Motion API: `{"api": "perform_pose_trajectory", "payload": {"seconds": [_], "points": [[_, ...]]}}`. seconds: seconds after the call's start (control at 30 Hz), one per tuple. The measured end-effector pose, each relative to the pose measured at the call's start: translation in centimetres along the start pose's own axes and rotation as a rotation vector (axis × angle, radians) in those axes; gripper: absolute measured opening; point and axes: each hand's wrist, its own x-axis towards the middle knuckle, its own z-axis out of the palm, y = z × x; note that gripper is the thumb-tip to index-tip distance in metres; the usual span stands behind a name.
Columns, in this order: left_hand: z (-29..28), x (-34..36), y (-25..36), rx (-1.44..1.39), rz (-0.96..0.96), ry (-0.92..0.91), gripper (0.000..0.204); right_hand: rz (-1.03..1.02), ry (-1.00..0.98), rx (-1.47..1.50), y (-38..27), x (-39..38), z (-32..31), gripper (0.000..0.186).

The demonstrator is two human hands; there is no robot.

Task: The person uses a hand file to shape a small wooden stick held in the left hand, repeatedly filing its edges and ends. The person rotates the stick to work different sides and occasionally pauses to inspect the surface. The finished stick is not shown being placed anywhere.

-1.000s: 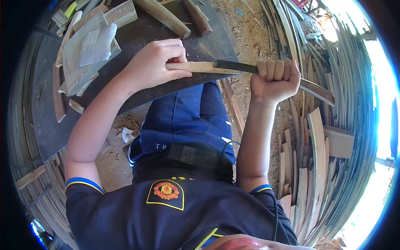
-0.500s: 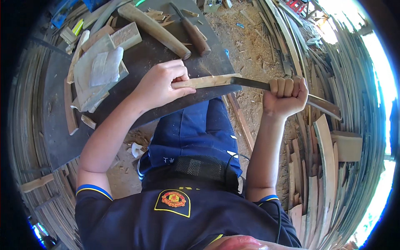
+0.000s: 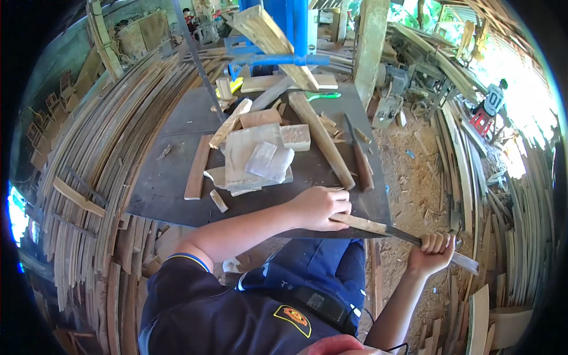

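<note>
My left hand [image 3: 324, 210] grips the near end of a pale wooden strip [image 3: 362, 223] at the front edge of the dark bench top [image 3: 154, 190]. My right hand [image 3: 431, 255] is closed on a long knife [image 3: 403, 235], its dark blade against the strip's right end and its wooden handle sticking out past my fist. Beyond my left hand lie a long round wooden club [image 3: 319, 139], a tool [image 3: 361, 160] with a brown handle and narrow dark shaft, and stacked pale blocks and boards [image 3: 248, 154] with a whitish crumpled piece [image 3: 266, 163] on top.
A blue machine [image 3: 296, 29] with a leaning beam [image 3: 260, 29] stands behind the bench, near a concrete post [image 3: 370, 47]. Long wooden strips [image 3: 100, 154] are piled left and right [image 3: 520, 225]. A person [image 3: 491, 100] sits on a red stool [image 3: 480, 123] at back right.
The view has tilted up, bringing the bench, machine and seated person into sight lower in the picture. My hands now appear lower and further right, still gripping the strip and knife.
</note>
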Motion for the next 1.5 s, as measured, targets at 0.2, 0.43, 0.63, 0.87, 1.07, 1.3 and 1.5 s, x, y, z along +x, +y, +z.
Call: {"api": "perform_pose_trajectory", "payload": {"seconds": [0.2, 0.43, 0.63, 0.87, 1.07, 1.3, 1.5], "points": [[-0.5, 1.6, 2.3, 0.146, 0.125, 0.04, 0.034, -0.022, 0.135, 0.01, 1.9, -1.3, 1.4, 0.042], [0.4, 3.8, 4.6, 0.221, -0.006, 0.016, 0.016, -0.057, 0.236, 0.08, 4.0, -0.9, 2.0, 0.037], [1.6, 2.9, 4.8, 0.036, -0.097, 0.045, 0.022, -0.112, -0.039, -0.231, 7.6, -1.6, 3.3, 0.033], [1.7, 4.0, 4.9, 0.094, -0.039, 0.063, 0.011, -0.036, -0.027, -0.256, 9.4, -1.5, 2.8, 0.033], [1.9, 5.5, 5.8, 0.191, -0.167, -0.035, 0.019, 0.002, -0.012, -0.34, 9.4, -1.3, 2.8, 0.035], [2.6, 5.4, 5.6, 0.272, -0.141, 0.028, 0.018, 0.055, 0.04, -0.316, 9.2, -0.6, 3.0, 0.04], [2.4, 5.5, 5.8, 0.25, -0.137, 0.025, 0.017, 0.059, 0.049, -0.303, 9.2, -0.9, 2.9, 0.038]]}}
